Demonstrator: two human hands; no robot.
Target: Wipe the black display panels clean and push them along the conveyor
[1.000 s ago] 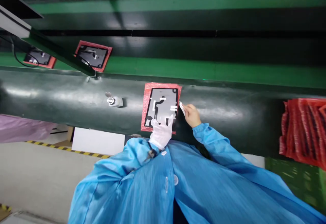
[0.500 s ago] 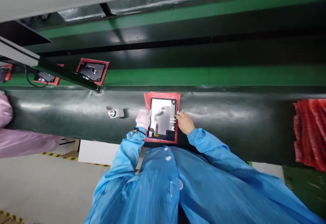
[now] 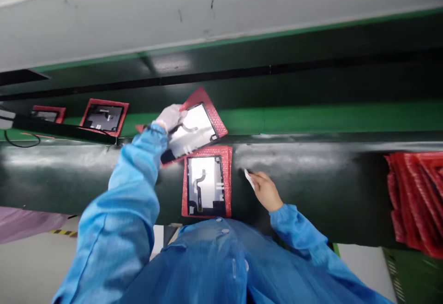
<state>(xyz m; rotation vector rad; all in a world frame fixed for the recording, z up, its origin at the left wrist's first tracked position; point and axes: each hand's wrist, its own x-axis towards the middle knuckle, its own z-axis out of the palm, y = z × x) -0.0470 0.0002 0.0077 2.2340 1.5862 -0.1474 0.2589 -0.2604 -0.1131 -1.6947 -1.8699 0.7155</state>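
Note:
My left hand (image 3: 171, 117), in a white glove, is closed on the edge of a tablet screen (image 3: 198, 126) with red bubble wrap under it. That screen is tilted and held over the bench's back edge, overlapping the top of a second tablet screen (image 3: 211, 181). The second one lies flat in front of me on red bubble wrap (image 3: 226, 175), its dark flex cable facing up. To the right, my bare right hand (image 3: 267, 192) pinches a small white piece with a dark tip (image 3: 249, 179), too small to name, above the green bench.
Another tablet screen (image 3: 104, 117) on red wrap lies on the green belt at left, beside a dark post (image 3: 65, 128) with a cable. Red bubble-wrap sleeves (image 3: 415, 198) are piled at right. A pink sleeve (image 3: 31, 224) shows at far left. A grey shelf (image 3: 221, 18) overhangs the belt.
My left hand has moved up and left, lifting a tablet screen; another lies where both hands were. My right hand has drawn away to the right with the small white piece.

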